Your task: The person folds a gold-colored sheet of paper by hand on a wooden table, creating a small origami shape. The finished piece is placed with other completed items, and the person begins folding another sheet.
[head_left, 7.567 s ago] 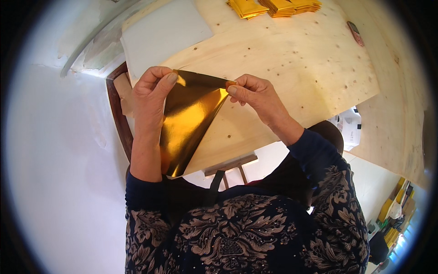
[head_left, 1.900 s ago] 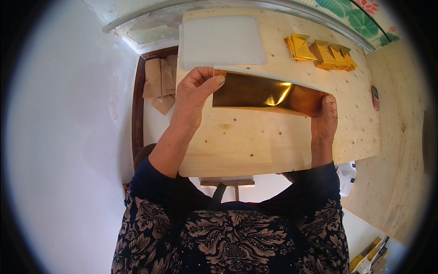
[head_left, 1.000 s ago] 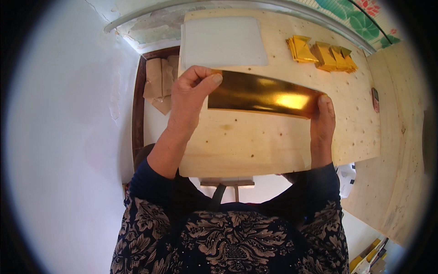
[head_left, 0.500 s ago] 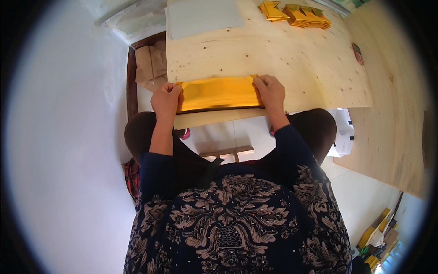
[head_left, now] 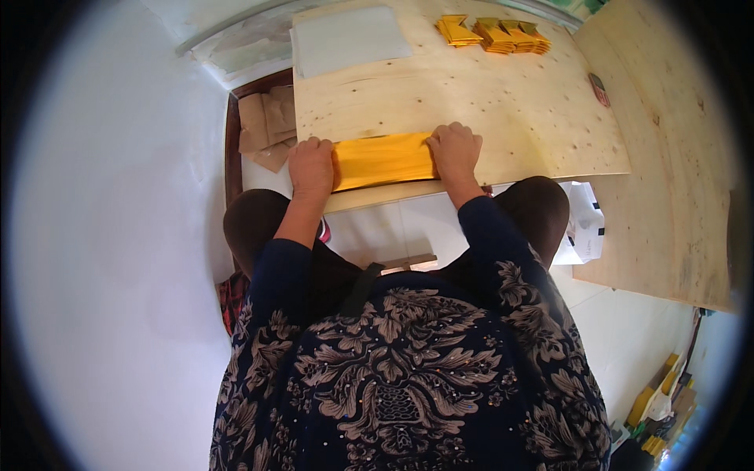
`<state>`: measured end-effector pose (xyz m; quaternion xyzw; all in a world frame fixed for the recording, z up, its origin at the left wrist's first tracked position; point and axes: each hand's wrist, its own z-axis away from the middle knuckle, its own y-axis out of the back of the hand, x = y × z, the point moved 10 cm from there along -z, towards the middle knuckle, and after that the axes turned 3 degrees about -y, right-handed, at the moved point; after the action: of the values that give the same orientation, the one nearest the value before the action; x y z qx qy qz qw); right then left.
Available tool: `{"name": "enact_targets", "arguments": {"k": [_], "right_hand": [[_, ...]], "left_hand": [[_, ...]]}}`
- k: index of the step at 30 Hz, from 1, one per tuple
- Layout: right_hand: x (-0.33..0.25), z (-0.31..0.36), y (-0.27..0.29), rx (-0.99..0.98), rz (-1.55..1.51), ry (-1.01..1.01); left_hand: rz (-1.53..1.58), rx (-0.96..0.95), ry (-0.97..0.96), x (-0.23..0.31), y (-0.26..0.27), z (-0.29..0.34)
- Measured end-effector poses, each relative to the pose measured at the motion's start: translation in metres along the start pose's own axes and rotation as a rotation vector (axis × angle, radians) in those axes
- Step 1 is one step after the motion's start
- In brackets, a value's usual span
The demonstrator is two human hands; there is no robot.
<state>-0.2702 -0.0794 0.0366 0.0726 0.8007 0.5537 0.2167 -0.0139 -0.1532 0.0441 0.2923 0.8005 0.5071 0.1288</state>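
Note:
A shiny gold foil paper sheet (head_left: 385, 162) lies as a wide strip along the near edge of the wooden table. At its left end my left hand (head_left: 312, 166) is closed over the paper, knuckles up. My right hand (head_left: 456, 153) grips the opposite end with its fingers curled down. Both fists hide the strip's ends. Farther back on the right, several stacks of folded gold paper (head_left: 503, 37) rest on the table.
A stack of pale sheets (head_left: 353, 41) sits at the table's (head_left: 471, 110) far left. A small reddish phone-like object (head_left: 599, 89) lies near the right edge. Brown cardboard (head_left: 267, 122) is beside the table on the left; a white bag (head_left: 583, 224) stands under it at right.
Both hands have turned knuckles up and come closer together, the left one moving right. Less of the gold paper shows between them. The view has shifted slightly.

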Motion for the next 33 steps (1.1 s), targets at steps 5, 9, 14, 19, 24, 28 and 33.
{"name": "enact_targets", "arguments": {"k": [5,9,14,19,24,28,33], "right_hand": [[-0.021,-0.008,-0.022,-0.203,0.258,0.141],[-0.022,0.010,-0.027,-0.077,0.123,0.089],[-0.010,0.035,-0.025,0.061,0.000,0.186],[-0.006,0.042,-0.023,0.023,0.061,0.289],[-0.007,0.044,-0.017,-0.064,0.078,0.309],[-0.007,0.043,-0.016,-0.096,0.066,0.297],[-0.001,0.043,-0.027,-0.137,0.089,0.292]], "left_hand": [[-0.116,-0.451,0.083,0.016,-0.028,-0.005],[-0.122,-0.540,0.267,0.024,-0.032,-0.010],[-0.081,-0.510,0.248,0.025,-0.035,0.012],[0.007,-0.398,0.301,0.009,-0.036,0.054],[0.031,-0.444,0.322,0.005,-0.040,0.059],[0.008,-0.535,0.365,0.007,-0.031,0.052],[-0.003,-0.214,-0.004,0.100,-0.011,0.006]]}}
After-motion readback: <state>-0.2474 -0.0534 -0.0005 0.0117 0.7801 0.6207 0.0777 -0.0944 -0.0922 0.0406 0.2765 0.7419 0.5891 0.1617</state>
